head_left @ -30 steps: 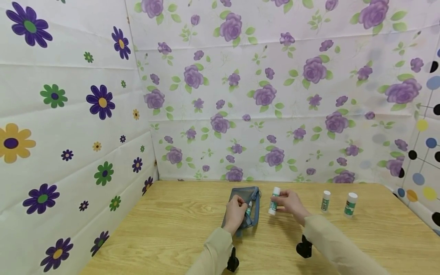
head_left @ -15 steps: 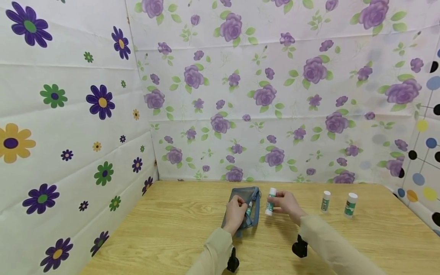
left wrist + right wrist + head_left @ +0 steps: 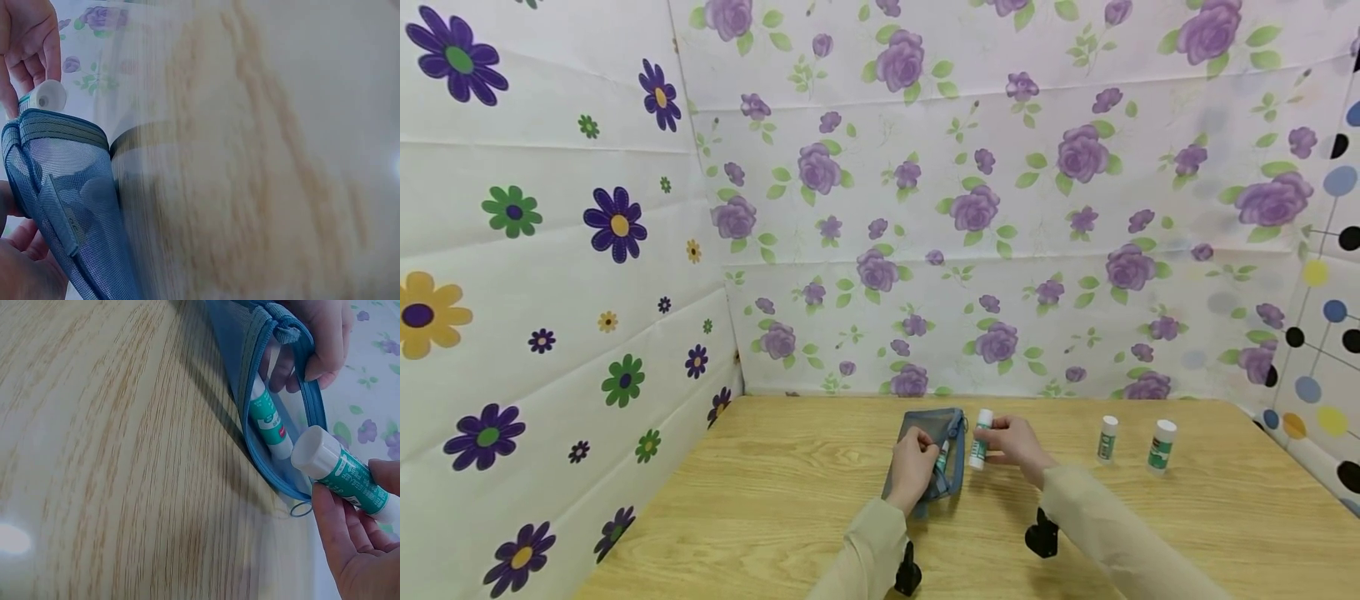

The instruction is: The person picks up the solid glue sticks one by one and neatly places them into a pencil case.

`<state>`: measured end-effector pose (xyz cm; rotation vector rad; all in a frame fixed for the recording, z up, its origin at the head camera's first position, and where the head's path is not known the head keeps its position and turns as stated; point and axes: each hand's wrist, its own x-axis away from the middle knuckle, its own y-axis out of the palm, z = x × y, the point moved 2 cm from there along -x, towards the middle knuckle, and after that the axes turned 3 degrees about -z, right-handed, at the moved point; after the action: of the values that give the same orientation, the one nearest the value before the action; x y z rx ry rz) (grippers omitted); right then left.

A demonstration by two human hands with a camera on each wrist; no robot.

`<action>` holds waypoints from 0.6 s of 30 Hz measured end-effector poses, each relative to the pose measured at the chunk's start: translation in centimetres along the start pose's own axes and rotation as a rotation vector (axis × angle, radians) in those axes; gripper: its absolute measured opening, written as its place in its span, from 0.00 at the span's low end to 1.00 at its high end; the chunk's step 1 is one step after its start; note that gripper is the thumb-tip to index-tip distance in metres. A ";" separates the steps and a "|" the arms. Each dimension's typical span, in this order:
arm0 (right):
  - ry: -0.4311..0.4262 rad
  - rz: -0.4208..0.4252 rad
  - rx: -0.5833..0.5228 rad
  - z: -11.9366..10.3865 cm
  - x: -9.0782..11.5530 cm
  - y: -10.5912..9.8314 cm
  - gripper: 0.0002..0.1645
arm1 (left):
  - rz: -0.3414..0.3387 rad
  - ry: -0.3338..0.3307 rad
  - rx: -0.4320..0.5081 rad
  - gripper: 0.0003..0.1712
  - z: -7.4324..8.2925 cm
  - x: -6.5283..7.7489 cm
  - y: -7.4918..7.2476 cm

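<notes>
A blue mesh zip pouch [image 3: 922, 422] lies on the wooden table with its mouth turned to the right. My left hand [image 3: 912, 468] pinches the edge of that mouth and keeps it apart. Inside, one green-and-white glue stick [image 3: 269, 422] shows in the right wrist view. My right hand [image 3: 1017, 444] holds a second glue stick [image 3: 350, 478] between thumb and fingers, its white cap end right at the pouch's opening. In the left wrist view, the end of this held glue stick [image 3: 51, 95] appears just over the zipped rim.
To the right, a slimmer glue stick [image 3: 1107, 439] and a thicker glue stick [image 3: 1161, 447] stand upright on the table [image 3: 775, 500]. A flowered cloth [image 3: 850, 208] hangs behind the table, and another patterned cloth [image 3: 565, 292] hangs on the left.
My right hand has moved left with the glue stick, bringing it closer to the pouch's mouth. The left hand and pouch stay in place.
</notes>
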<state>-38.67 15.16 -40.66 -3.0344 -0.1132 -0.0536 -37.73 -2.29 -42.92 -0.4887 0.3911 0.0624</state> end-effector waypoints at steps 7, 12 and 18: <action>0.007 -0.020 -0.012 0.0 0.0 0.9 0.22 | 0.005 -0.005 -0.013 0.04 -0.2 -0.2 0.0; 0.026 -0.028 -0.021 0.0 -0.1 1.3 0.23 | 0.009 -0.003 -0.016 0.05 -0.1 -0.2 0.1; 0.039 -0.027 -0.017 0.0 -0.1 1.7 0.22 | 0.010 -0.005 -0.020 0.05 0.0 -0.2 0.0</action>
<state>-38.59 13.48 -40.82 -3.0472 -0.1515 -0.1159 -37.86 -2.31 -42.84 -0.5060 0.3887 0.0776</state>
